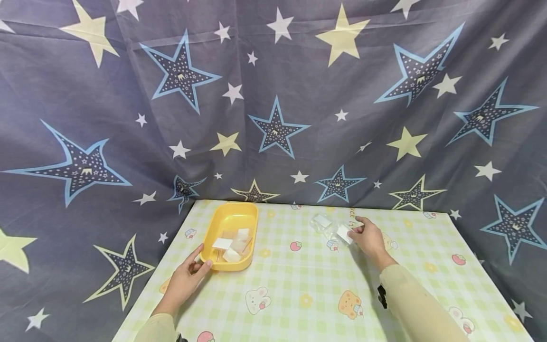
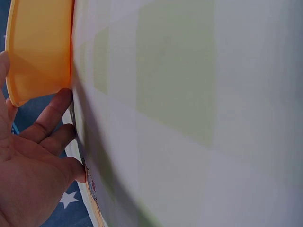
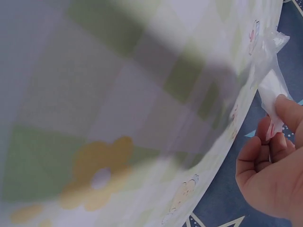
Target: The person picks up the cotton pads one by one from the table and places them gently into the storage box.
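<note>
My right hand point(image 1: 368, 238) pinches a small clear plastic bag point(image 3: 272, 87) between thumb and fingers. A white piece point(image 1: 344, 234) shows inside the bag, and a bit of red shows at its pinched end in the right wrist view. Just left of it lies another clear bag with a white piece point(image 1: 322, 220); the two bags overlap in the head view. My left hand point(image 1: 184, 280) rests its loosely spread fingers against the near left corner of a yellow plastic tray point(image 1: 232, 209). Several small bags with white pieces point(image 1: 232, 244) lie in the near half of the tray.
The table point(image 1: 299, 270) has a green checked cover with cartoon prints. A dark star-patterned curtain point(image 1: 273, 71) hangs close behind it and along both sides. The tray stands near the table's left edge.
</note>
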`<state>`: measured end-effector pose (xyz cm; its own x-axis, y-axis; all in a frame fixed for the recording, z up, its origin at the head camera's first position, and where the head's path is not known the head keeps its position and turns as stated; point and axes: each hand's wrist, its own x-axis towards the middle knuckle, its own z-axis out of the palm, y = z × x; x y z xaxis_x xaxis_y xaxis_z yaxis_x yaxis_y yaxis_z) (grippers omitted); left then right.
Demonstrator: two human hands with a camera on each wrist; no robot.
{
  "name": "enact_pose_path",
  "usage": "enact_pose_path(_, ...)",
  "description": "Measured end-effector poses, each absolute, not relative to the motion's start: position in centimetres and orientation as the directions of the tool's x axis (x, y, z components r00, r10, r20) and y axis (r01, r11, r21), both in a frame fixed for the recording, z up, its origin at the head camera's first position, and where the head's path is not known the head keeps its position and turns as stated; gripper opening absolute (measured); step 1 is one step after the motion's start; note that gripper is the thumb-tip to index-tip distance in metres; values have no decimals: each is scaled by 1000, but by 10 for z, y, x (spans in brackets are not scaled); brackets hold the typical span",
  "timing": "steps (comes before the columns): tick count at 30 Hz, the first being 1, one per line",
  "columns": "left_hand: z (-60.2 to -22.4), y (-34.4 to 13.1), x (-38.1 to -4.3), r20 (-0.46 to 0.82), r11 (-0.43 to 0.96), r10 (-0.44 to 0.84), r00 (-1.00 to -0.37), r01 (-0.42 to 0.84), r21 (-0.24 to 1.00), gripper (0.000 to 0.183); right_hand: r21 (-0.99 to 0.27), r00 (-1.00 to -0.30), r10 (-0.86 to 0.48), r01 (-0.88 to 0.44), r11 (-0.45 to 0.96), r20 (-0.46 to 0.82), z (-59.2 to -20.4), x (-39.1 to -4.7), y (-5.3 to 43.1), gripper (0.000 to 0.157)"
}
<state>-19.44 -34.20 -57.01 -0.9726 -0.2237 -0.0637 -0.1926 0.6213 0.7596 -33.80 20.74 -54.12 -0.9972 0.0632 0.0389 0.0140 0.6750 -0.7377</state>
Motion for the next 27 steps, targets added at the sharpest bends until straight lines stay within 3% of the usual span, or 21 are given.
enact_pose_path(27, -569, -341, -193, -49, 639, -222, -974, -184, 747, 77, -889, -1000, -24, -9, 458, -2, -510, -327, 168, 66)
